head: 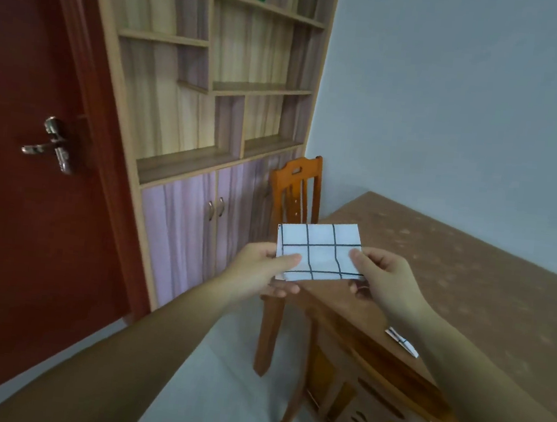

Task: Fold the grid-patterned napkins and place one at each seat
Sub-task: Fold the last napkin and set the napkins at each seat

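A white napkin with black grid lines (321, 249), folded into a rectangle, is held in the air over the table's left end. My left hand (264, 267) pinches its left edge and my right hand (383, 280) pinches its right edge. A second folded grid napkin (402, 342) lies flat on the brown tablecloth of the table (469, 282), near the front edge and partly hidden by my right forearm.
A wooden chair (294, 192) stands at the table's far left end. Another chair (352, 407) is pushed in at the near side. A shelf cabinet (218, 118) and a red door (36, 151) stand to the left. A pale wall backs the table.
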